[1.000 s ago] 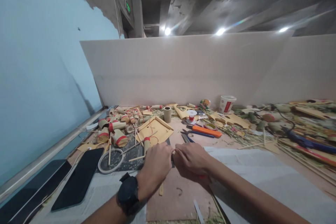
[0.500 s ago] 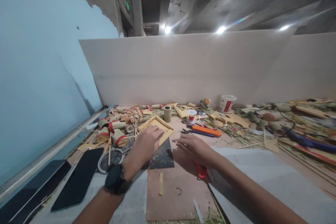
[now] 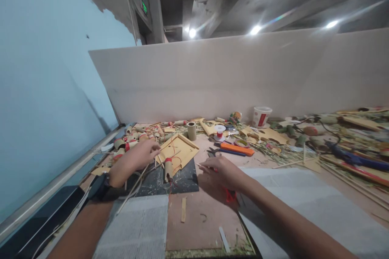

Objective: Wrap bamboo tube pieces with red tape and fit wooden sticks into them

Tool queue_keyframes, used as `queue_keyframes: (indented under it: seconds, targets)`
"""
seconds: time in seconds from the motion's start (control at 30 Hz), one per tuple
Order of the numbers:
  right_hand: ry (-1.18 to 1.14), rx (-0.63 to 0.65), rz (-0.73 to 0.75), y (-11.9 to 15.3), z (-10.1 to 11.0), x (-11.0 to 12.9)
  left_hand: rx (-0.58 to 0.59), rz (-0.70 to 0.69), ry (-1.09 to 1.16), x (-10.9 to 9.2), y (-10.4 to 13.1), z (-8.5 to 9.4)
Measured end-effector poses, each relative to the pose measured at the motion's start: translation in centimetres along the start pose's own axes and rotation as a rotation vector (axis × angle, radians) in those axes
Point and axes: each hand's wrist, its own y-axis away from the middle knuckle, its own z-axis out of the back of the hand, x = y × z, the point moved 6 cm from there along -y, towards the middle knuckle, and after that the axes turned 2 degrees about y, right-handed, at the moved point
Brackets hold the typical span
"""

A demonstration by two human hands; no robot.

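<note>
My left hand (image 3: 136, 157), with a dark watch on the wrist, reaches over red-banded bamboo tubes and thin sticks at the left. Its fingers curl together near the edge of a tan board (image 3: 179, 150); what they hold, if anything, is hidden. A bamboo tube with a red band (image 3: 168, 170) and red thread lies by that board, above a dark mat (image 3: 185, 180). Over the bare tabletop, my right hand (image 3: 223, 171) has its fingers drawn together. A pale thin tip shows at them, too small to name. Red handles (image 3: 231, 195) show just below this hand.
Behind the hands are an upright bamboo tube (image 3: 191, 131), a thread spool (image 3: 220, 132), an orange cutter (image 3: 237, 149), pliers (image 3: 212, 152) and a paper cup (image 3: 261, 116). White sheets (image 3: 291, 198) lie at right. Shavings and bamboo pieces cover the back, before a pale partition (image 3: 194, 81).
My left hand has moved left from the tan board to the tubes and sticks, uncovering the red-banded tube and thread. My right hand stays nearly in place, its fingers closer together.
</note>
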Motion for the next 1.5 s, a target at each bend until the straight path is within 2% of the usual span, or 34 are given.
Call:
queue_keyframes:
  seconds: [0.07,0.17,0.27,0.37,0.5,0.57,0.67,0.77,0.87,0.93,1.0,1.07,1.2,1.27,1.37,1.5]
  targets:
    - [0.048,0.0,0.017,-0.4,0.1,0.7,0.083,-0.112,0.137,-2.5,-0.2,-0.2]
    - [0.114,0.016,0.072,-1.8,0.4,2.1,0.237,-0.192,0.315,-5.6,-0.3,-1.3]
    - [0.133,0.009,0.104,-3.9,0.6,3.3,0.268,-0.19,0.423,-6.6,-0.6,-1.9]
    - [0.154,0.028,0.082,-6.2,0.2,3.4,0.24,-0.126,0.5,-5.4,-1.0,-2.3]
    - [0.173,0.094,0.017,-8.9,-1.0,2.5,0.212,-0.074,0.541,-2.7,-1.4,-2.9]
    - [0.18,0.141,-0.059,-9.7,-1.7,1.7,0.147,-0.028,0.44,-1.1,-1.6,-3.2]
    - [0.187,0.195,-0.134,-10.2,-2.7,0.7,-0.022,0.041,0.204,1.1,-1.7,-3.3]
    - [0.193,0.219,-0.169,-10.3,-3.5,0.2,-0.09,0.068,0.086,1.9,-1.3,-3.2]
    - [0.191,0.234,-0.187,-10.1,-3.8,0.0,-0.023,0.072,0.071,1.4,-0.9,-3.4]
    - [0.178,0.246,-0.185,-9.9,-3.7,0.1,0.035,0.132,0.062,1.0,-0.6,-4.0]
    - [0.161,0.261,-0.175,-9.4,-3.5,0.3,0.04,0.221,0.032,0.6,-0.2,-4.7]
    - [0.107,0.271,-0.13,-8.7,-3.4,0.9,0.016,0.287,-0.002,0.3,0.0,-5.4]
    - [-0.114,0.282,0.037,-6.5,-3.5,2.8,0.005,0.319,-0.008,0.3,0.1,-6.5]
    - [-0.191,0.281,0.061,-5.4,-4.0,3.4,0.034,0.329,0.02,0.6,0.0,-6.4]
    - [-0.236,0.247,0.013,-4.5,-4.8,3.3,0.118,0.33,0.122,0.9,0.0,-5.5]
    - [-0.272,0.215,0.006,-4.2,-5.6,3.3,0.247,0.312,0.372,0.9,0.1,-4.0]
